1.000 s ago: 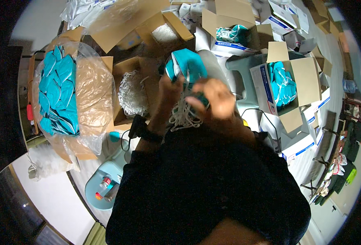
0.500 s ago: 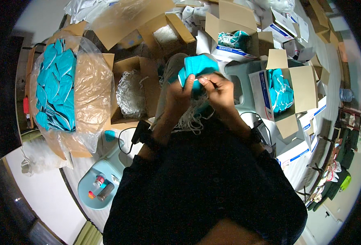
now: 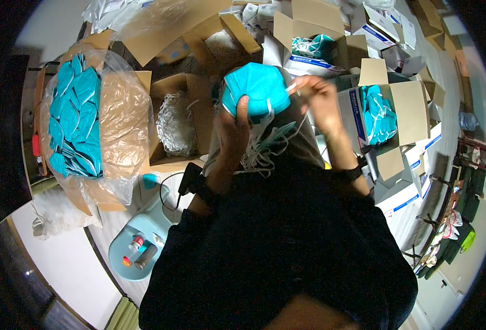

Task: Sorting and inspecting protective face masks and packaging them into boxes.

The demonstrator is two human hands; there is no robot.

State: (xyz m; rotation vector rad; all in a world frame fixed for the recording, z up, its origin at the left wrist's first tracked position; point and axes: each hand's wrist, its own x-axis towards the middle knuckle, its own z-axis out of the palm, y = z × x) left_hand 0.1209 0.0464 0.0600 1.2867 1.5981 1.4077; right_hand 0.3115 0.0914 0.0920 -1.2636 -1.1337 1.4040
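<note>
A teal cup-shaped face mask (image 3: 256,87) is spread above my lap, its outer face up. My left hand (image 3: 233,131) grips its lower left edge, thumb on top. At the mask's right edge, my right hand (image 3: 322,104), partly blurred, pinches a white ear loop (image 3: 291,88). Whether that loop is fixed to the mask there I cannot tell. Below, a tangle of white elastic loops (image 3: 262,154) lies on my lap with some teal material among it.
At left, a plastic-lined carton (image 3: 124,121) holds many teal masks (image 3: 75,115). Beside it a box (image 3: 196,115) contains white loops (image 3: 174,129). Masks with loops fill boxes ahead (image 3: 315,69) and at right (image 3: 408,118). A pale blue stool (image 3: 123,242) carries small bottles.
The mask has opened out and turned its broad face up. My right hand has moved right and up, away from my left, pinching at the mask's right edge.
</note>
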